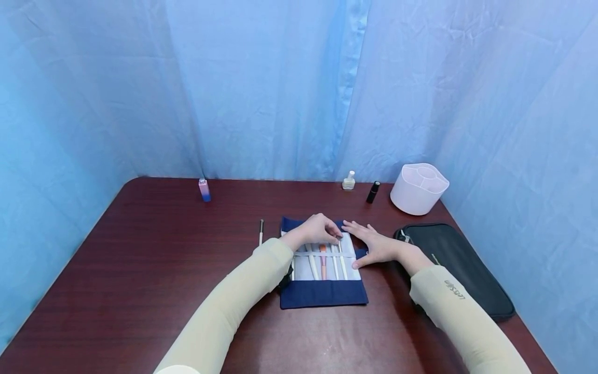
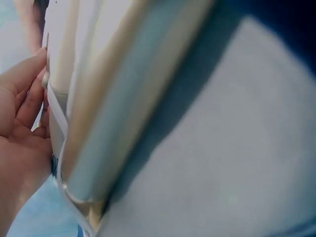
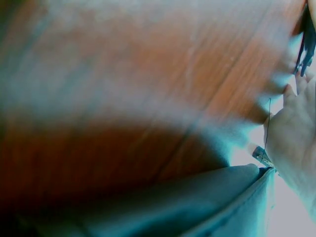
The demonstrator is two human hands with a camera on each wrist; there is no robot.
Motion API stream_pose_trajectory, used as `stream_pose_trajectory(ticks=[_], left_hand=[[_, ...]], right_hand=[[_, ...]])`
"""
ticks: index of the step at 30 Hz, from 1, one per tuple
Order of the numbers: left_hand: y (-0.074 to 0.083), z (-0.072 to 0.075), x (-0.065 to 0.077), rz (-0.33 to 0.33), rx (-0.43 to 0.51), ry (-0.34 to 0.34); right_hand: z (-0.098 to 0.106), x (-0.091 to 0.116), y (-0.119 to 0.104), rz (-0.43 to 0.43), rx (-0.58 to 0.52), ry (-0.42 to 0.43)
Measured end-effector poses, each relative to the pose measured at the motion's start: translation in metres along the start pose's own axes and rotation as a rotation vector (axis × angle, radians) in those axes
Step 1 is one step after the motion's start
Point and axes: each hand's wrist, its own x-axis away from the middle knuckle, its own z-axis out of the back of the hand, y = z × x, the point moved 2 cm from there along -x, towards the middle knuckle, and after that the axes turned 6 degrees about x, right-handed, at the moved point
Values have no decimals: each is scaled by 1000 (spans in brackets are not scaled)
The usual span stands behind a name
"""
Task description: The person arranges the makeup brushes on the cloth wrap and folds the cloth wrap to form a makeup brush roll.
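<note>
A navy-and-white makeup brush roll (image 1: 324, 295) lies unfolded on the table, several brushes tucked under its pale elastic band. One of them, an orange-tipped brush (image 1: 323, 259), stands near the middle. My left hand (image 1: 318, 229) reaches over the top of the roll and pinches the end of a slim brush (image 1: 342, 261) at the right of the row. In the left wrist view, thumb and fingers (image 2: 30, 101) meet at the brushes' edge. Spread over the roll's right edge, my right hand (image 1: 377, 246) rests with straight fingers.
A loose brush (image 1: 261, 232) lies left of the roll. Behind are a pink-and-blue bottle (image 1: 204, 190), a nail polish bottle (image 1: 348, 181) and a black tube (image 1: 372, 192). To the right stand a white divided holder (image 1: 416, 195) and a black zip case (image 1: 462, 270).
</note>
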Motion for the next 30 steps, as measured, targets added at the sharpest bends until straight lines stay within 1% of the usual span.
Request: stream_pose_trajectory(ticks=[5,7,10,13,15,18,20,22,24,27,30], left_hand=[[2,5,2,-12,30,-12],[6,10,5,-32,18,-10],[15,23,11,-74,-32,14],[26,39,21,-108,-75,50],[33,50,29,-118,-94,78],[40,64,43,-114,-110,119],[42,72,53,-101,-111,150],[39,80,62,-87,-113,178],[34,88,72,-68,-109,205],[18,98,87,-41,-86,260],[-3,105,100,-13,-55,325]], right_hand=[[0,-1,0,-9,11,-5],[1,-1,0,-16,13,-10],[1,-1,1,-32,14,-18],[1,-1,2,-38,13,-15],[2,-1,3,-39,14,-13],[3,1,4,-45,14,-10],[4,2,4,-53,18,-11],[5,2,4,-51,23,-7],[5,3,4,-42,23,0],[5,3,3,-25,19,15],[4,3,3,-19,19,24]])
